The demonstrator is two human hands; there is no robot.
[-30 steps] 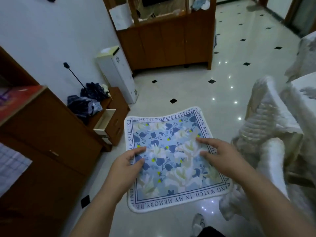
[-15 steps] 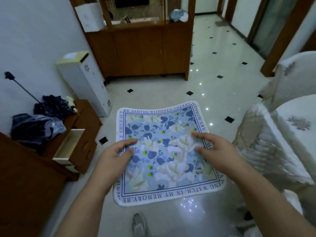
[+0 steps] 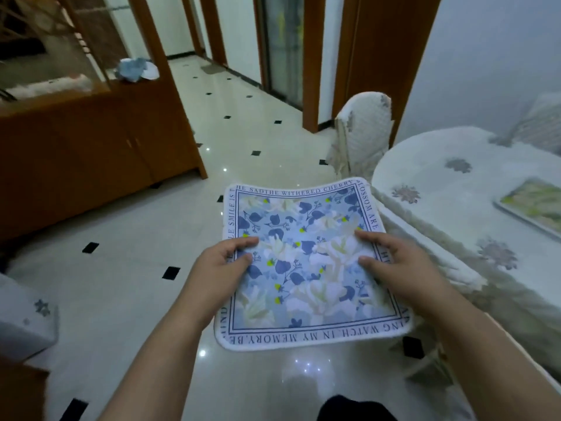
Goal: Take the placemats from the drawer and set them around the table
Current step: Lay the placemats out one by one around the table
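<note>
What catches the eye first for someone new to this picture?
The blue floral placemat in the centre, which the left hand and the right hand hold by its side edges above the tiled floor. At the right stands the white-covered table, with a greenish flat piece lying on it.

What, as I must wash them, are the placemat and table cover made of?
The placemat: probably soft fabric, matte print; fuzzy white edge, wavy far rim. The table cover: thick white textile, seemingly plush or quilted, with flower motifs.
</note>
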